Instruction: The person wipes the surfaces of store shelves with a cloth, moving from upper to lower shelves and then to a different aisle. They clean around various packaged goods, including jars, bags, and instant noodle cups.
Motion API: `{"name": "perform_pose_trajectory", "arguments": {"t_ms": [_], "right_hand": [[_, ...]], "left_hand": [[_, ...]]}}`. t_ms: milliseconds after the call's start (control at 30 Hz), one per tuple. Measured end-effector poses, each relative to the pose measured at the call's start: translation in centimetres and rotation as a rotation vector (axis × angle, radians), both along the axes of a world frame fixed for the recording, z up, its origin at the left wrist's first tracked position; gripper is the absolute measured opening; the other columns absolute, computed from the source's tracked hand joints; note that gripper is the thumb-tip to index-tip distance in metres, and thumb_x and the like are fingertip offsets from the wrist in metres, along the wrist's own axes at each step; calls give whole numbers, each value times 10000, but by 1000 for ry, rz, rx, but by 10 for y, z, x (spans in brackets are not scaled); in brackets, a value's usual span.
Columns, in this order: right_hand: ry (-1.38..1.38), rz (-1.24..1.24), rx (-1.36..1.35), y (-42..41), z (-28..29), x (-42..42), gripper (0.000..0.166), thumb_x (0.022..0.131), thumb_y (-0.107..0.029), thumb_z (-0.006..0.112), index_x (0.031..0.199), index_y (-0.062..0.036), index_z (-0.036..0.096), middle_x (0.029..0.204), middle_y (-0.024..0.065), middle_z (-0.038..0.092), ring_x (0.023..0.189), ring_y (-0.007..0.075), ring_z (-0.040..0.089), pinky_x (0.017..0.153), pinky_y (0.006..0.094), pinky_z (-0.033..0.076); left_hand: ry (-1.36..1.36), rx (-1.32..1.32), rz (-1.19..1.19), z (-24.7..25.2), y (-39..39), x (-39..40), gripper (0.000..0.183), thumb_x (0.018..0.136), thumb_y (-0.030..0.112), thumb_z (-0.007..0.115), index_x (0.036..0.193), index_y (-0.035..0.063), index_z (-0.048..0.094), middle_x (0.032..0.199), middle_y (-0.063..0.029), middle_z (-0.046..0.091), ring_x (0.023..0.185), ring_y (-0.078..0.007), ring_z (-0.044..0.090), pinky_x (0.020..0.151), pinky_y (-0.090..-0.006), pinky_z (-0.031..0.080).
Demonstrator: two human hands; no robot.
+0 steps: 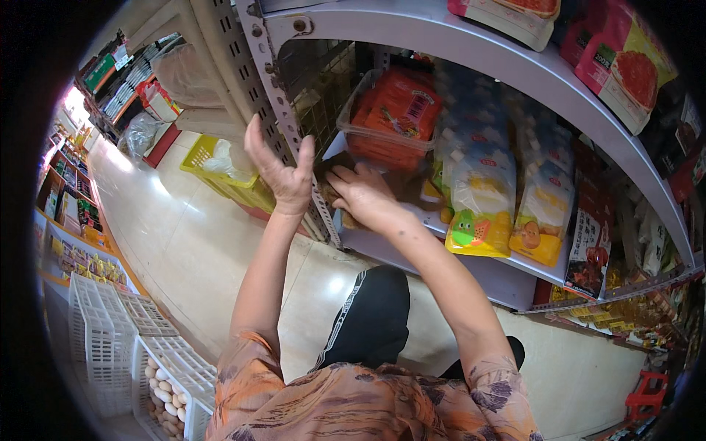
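Note:
My left hand [282, 173] is raised with its fingers apart, holding nothing, beside the perforated metal shelf post [276, 88]. My right hand [367, 197] reaches into the lower shelf with bent fingers over what looks like a brown cloth [348, 221], partly hidden under the hand. Just behind it stands a clear plastic tub [386, 135] of red snack packets [400, 105]. Right of the hand lie rows of blue, white and yellow pouches [480, 204] with cartoon fruit on them. A dark red packet [590, 251] leans at the shelf's front edge.
The upper shelf edge [441, 33] arches over my right arm, with pink pouches [623, 66] on it. A yellow plastic basket [231, 184] holding plastic bags stands left of the post. White crates [171, 353], one with eggs [165, 394], stand lower left. A red stool [646, 394] is far right.

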State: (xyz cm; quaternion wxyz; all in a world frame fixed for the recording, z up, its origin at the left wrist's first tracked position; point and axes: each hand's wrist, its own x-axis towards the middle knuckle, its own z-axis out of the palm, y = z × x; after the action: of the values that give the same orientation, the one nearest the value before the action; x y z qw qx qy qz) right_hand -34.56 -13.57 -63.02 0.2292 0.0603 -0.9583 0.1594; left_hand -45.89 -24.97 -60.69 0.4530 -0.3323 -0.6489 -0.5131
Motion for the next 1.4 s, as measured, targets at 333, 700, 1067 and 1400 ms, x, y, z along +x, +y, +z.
{"name": "perform_pose_trajectory", "arguments": {"t_ms": [333, 700, 1067, 1400], "right_hand": [[-17, -347, 367, -19, -16, 76, 391, 752, -76, 557, 1120, 57, 564, 1039, 164, 596, 925, 271, 587, 734, 344, 527], [724, -100, 496, -58, 162, -55, 461, 758, -134, 589, 1208, -35, 580, 1193, 99, 528, 940, 253, 499, 722, 331, 440], [110, 36, 374, -78, -65, -41, 357, 766, -115, 569, 1109, -24, 612, 1167, 126, 552, 932, 282, 515, 764, 389, 445], [178, 253, -386, -85, -2, 18, 489, 809, -127, 648, 1265, -9, 516, 1354, 161, 503, 1107, 342, 529, 940, 433, 402]], "left_hand": [[73, -179, -5, -63, 6, -46, 785, 930, 323, 598, 1504, -18, 184, 1537, -238, 245, 1413, -503, 123, 1151, -509, 110], [-69, 156, -136, -27, -43, -21, 449, 1018, 277, 426, 1365, -8, 416, 1356, -191, 447, 1284, -328, 411, 1097, -409, 300], [-965, 367, -386, -110, -82, 59, 491, 981, 216, 532, 1388, 3, 359, 1308, -126, 441, 1190, -209, 473, 1015, -336, 385], [-1370, 802, -965, -59, -83, 95, 455, 1028, 358, 429, 1384, 76, 415, 1336, -86, 523, 1198, -211, 535, 1030, -357, 434]]}}
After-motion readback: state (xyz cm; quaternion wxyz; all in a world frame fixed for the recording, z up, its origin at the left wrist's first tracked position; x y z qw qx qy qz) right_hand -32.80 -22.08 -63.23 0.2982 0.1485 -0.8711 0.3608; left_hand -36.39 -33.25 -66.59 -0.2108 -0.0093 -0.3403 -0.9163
